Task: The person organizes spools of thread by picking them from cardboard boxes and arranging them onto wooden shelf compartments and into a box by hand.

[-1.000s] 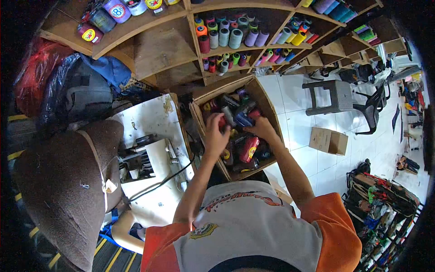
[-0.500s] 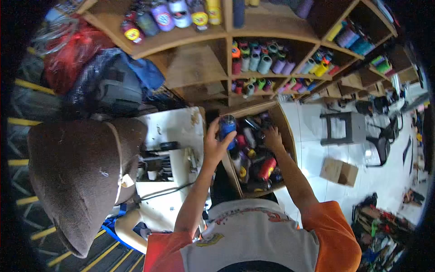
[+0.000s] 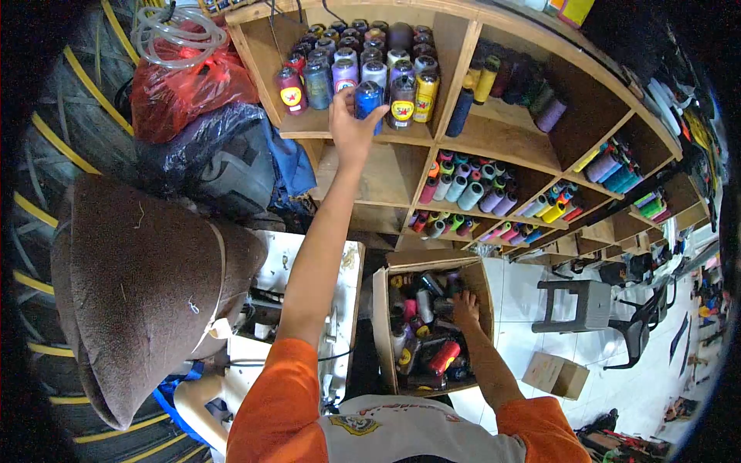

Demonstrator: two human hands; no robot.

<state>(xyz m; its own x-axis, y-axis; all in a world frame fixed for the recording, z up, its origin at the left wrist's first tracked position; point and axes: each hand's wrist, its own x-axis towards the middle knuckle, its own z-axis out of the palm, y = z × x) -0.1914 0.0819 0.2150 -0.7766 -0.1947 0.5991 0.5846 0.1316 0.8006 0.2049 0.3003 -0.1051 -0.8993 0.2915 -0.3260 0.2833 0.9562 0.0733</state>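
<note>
My left hand (image 3: 353, 131) grips a blue thread spool (image 3: 369, 99), fingers wrapped round its sides, in front of the spools on the upper left shelf. A purple spool (image 3: 344, 72) and a dark spool with a yellow label (image 3: 402, 104) stand on either side of it. Down at the cardboard box (image 3: 381, 309), my right hand (image 3: 465, 310) reaches inside along the right wall, fingers spread over the jumbled spools. A red spool (image 3: 444, 357) and a white spool (image 3: 424, 305) lie among them. I make out nothing held in the right hand.
Wooden shelves (image 3: 494, 137) with several rows of coloured spools run along the wall. On the left are a large brown fabric roll (image 3: 147, 285), a red plastic bag (image 3: 189, 89) and a white machine table (image 3: 351, 270). A grey stool (image 3: 575, 305) and a small carton (image 3: 556, 376) stand right.
My left hand has carried the blue spool from above the box up to the shelf. My right hand stays in the box. The camera view has tilted up towards the shelves.
</note>
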